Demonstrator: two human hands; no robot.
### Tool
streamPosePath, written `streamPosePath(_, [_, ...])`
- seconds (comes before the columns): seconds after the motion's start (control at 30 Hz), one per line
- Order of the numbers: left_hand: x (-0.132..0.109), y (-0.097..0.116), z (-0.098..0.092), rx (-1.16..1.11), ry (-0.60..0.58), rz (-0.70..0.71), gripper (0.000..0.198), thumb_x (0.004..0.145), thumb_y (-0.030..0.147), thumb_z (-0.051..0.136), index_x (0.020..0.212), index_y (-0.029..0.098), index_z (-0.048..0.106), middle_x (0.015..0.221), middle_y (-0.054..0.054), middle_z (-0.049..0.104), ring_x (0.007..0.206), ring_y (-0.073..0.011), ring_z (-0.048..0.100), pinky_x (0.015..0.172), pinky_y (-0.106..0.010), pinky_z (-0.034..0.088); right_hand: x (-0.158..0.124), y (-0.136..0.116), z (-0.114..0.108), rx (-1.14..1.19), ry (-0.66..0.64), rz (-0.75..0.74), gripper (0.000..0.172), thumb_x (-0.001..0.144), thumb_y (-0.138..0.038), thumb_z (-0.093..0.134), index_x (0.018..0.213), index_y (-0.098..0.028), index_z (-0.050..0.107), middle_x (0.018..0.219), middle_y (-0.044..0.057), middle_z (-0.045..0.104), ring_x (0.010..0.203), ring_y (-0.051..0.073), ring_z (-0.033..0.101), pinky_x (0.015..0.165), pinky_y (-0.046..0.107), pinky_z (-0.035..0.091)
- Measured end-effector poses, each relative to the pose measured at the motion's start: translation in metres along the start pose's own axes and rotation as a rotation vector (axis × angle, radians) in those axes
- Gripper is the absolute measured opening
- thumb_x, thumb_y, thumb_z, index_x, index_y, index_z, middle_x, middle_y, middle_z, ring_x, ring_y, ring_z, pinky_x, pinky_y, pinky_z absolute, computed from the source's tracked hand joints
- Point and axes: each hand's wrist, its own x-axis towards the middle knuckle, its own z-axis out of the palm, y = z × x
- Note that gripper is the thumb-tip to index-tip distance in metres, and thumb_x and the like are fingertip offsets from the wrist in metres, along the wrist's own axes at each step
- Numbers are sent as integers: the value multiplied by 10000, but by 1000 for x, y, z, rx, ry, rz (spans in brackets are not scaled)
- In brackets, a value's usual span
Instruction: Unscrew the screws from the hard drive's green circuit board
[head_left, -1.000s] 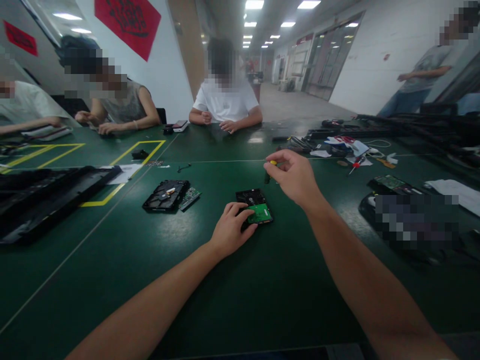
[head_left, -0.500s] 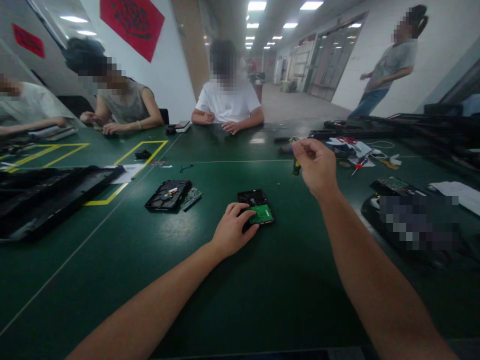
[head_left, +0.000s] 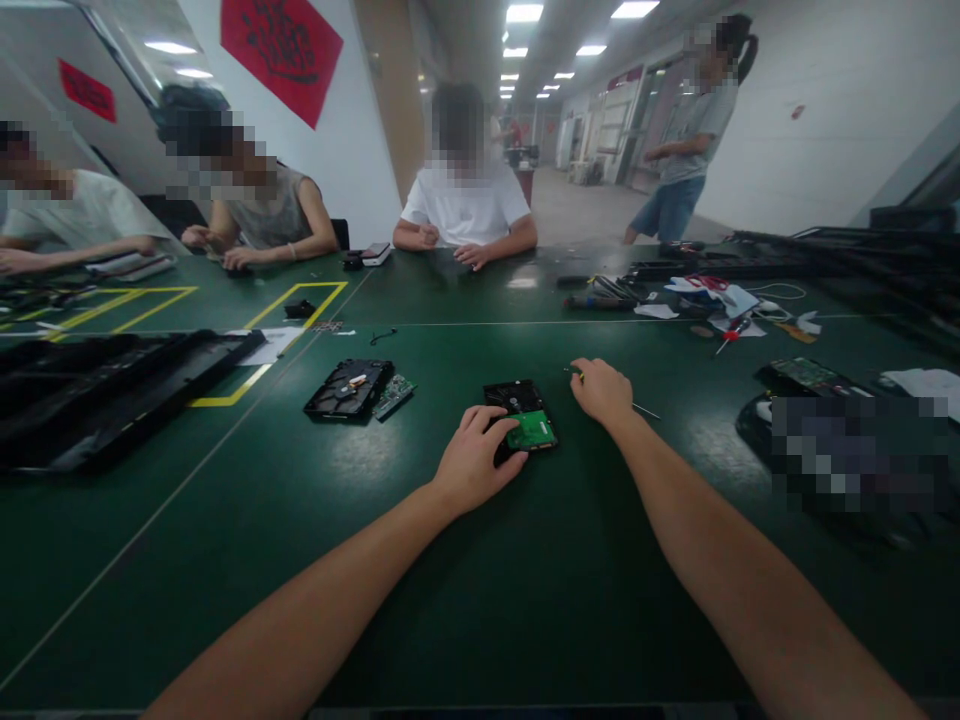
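Your left hand [head_left: 474, 462] has its grip clamped over the near-left corner of the hard drive [head_left: 514, 397], fingertips against the green circuit board [head_left: 532, 430] on top. The drive lies flat on the desk [head_left: 480, 600] straight ahead of you. Your right hand [head_left: 604, 392], just beside the drive's far-right corner, has its grip closed round a screwdriver [head_left: 646, 411] that rests on the desk, thin shaft sticking out to the right. Well off to the left lies a second hard drive [head_left: 347, 388], a loose circuit board [head_left: 395, 395] just beside it. That makes two drives, two boards, one screwdriver. Three seated people [head_left: 466, 205] face you across the desk; a fourth person [head_left: 686, 150] stands behind.
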Motion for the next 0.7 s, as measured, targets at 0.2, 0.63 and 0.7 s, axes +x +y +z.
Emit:
streamPosePath(0.2, [-1,0,0,4,-14,-23,442,938,391,723,1346,243,640,1388,-122,589,1354,-341,508,1119,-562,530,-4,-3,-3,-66,-43,-43,433,1092,-360,401,1376,-270,715,1248,135,697,968,264,700,800,362,509])
streamPosePath(0.63, [0,4,-2,-1,-18,-54,602,918,440,739,1448,218,560,1415,-138,576,1362,-336,509,1154,-547,504,-25,-1,-7,-90,4,-177,329,1082,-306,434,1136,-172,729,1123,128,698,921,233,658,701,313,450])
streamPosePath(0.7, [0,4,-1,5,-26,-54,654,913,461,741,1482,213,534,1435,-145,570,1382,-341,500,1170,-549,491,-31,1,-8,-77,3,-195,307,1077,-293,450,1113,-174,730,1121,121,697,916,221,654,704,307,452])
